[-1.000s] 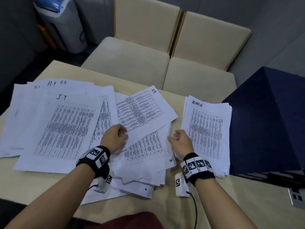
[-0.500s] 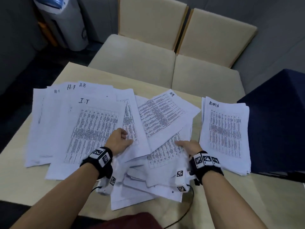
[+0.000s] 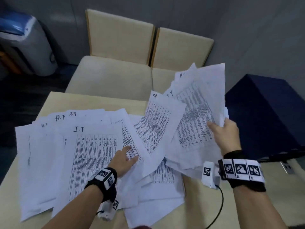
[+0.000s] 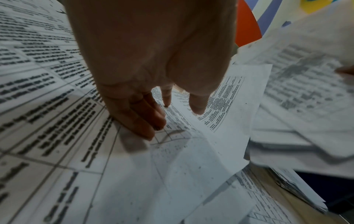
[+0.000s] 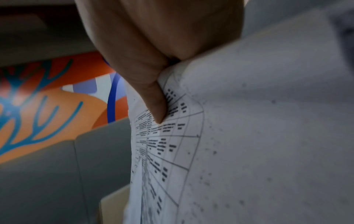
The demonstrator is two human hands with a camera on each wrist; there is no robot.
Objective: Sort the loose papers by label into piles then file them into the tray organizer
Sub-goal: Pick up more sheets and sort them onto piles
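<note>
Loose printed sheets cover the table point(image 3: 54, 101). A sheet labelled I-T point(image 3: 92, 156) lies on top at the left, with sheets marked H-F and H-R point(image 3: 72, 114) fanned out behind it. My left hand point(image 3: 127, 157) rests on the papers with straight fingers point(image 4: 138, 121), next to an H-R sheet point(image 3: 158, 123) that leans up in the middle. My right hand point(image 3: 222, 129) grips a bundle of several sheets point(image 3: 198, 109) lifted off the table at the right, thumb point(image 5: 155, 103) on the printed side.
A dark blue box point(image 3: 270, 116) stands at the right edge of the table. Two beige chairs point(image 3: 118, 71) sit behind the table. A grey bin with a blue lid point(image 3: 28, 42) stands at the back left. More sheets point(image 3: 156, 200) lie near the front edge.
My right hand has taken hold of a bundle of sheets and raised it up to the right, hiding the ADMIN pile. My left hand has flattened onto the papers.
</note>
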